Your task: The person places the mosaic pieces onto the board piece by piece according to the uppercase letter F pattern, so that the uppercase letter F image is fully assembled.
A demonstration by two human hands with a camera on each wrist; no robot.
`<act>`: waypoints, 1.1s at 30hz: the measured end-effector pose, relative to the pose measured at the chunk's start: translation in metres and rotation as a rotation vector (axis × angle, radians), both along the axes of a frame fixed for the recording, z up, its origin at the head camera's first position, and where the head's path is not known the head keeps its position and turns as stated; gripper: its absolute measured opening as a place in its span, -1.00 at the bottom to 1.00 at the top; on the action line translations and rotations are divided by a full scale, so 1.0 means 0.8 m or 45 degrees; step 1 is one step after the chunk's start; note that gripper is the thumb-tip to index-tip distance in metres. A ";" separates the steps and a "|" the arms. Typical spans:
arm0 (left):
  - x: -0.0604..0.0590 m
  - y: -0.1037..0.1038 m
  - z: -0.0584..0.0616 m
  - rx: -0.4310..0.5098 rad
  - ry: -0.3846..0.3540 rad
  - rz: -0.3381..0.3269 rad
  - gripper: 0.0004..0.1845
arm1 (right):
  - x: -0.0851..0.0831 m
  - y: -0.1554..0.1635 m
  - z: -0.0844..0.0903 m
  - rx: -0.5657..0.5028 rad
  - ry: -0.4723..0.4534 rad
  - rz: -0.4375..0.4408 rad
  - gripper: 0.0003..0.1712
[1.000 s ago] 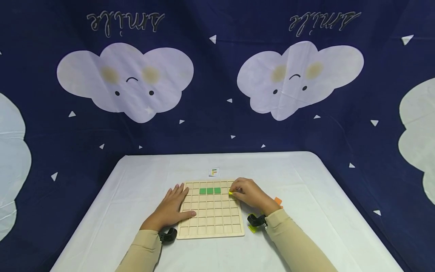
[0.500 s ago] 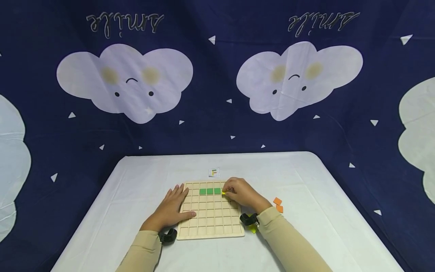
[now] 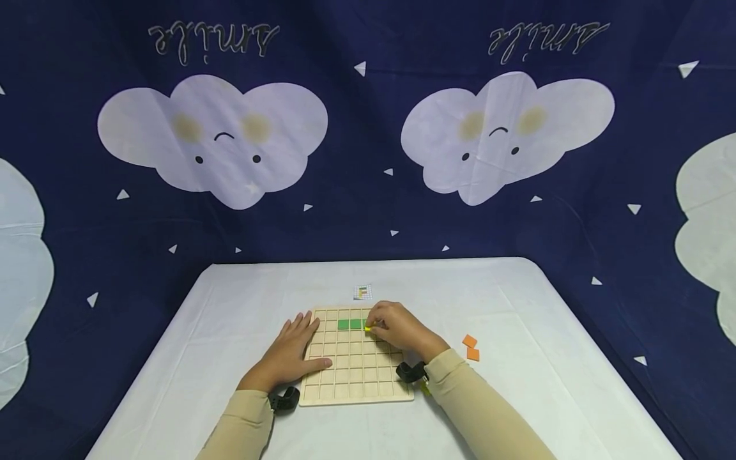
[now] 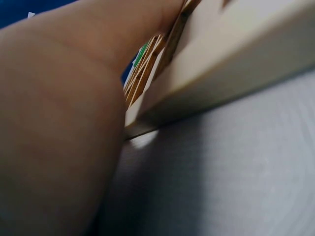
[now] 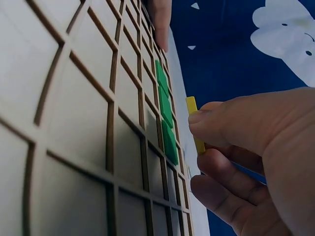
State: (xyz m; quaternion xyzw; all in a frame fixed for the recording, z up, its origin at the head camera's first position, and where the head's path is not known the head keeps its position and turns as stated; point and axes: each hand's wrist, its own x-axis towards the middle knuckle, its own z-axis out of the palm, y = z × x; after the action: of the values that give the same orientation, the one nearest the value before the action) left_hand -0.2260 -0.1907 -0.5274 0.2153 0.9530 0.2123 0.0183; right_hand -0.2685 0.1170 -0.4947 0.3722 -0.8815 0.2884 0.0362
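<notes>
A wooden grid board (image 3: 349, 377) lies on the table, with three green square tiles (image 3: 349, 324) side by side in one of its far rows. My left hand (image 3: 287, 355) rests spread on the board's left edge, thumb reaching over the grid. In the right wrist view, my right hand (image 5: 241, 147) pinches a yellow square tile (image 5: 196, 123) between thumb and fingers, seen edge-on beside the green tiles. From the head, that right hand (image 3: 400, 327) is over the far right part of the board, and its fingers partly cover the rightmost green tile.
Two orange square tiles (image 3: 471, 348) lie on the white table (image 3: 517, 306) right of the board. A yellow piece (image 3: 425, 388) shows partly beneath the right wrist. Beyond the board lies a small printed pattern card (image 3: 363, 292). A dark blue cloud-print cloth (image 3: 368, 128) hangs behind.
My right hand has moved left over the board with the yellow tile, from its right edge to the rightmost green tile. The orange tiles came into full view. The left hand stayed put.
</notes>
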 end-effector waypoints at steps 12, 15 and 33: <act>0.001 0.000 -0.001 -0.004 0.003 -0.006 0.21 | 0.003 -0.017 -0.001 0.001 0.014 0.036 -0.91; 0.001 -0.001 -0.002 -0.005 0.001 -0.006 0.21 | 0.002 -0.021 -0.002 0.024 0.018 0.031 -0.91; -0.001 0.000 -0.001 -0.022 0.003 -0.009 0.21 | 0.005 -0.037 -0.006 0.024 0.044 0.071 -0.93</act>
State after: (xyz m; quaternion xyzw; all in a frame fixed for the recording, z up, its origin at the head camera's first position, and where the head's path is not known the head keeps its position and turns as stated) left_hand -0.2267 -0.1907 -0.5285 0.2186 0.9541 0.2036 0.0200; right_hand -0.2643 0.0872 -0.4993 0.4017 -0.8727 0.2746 0.0398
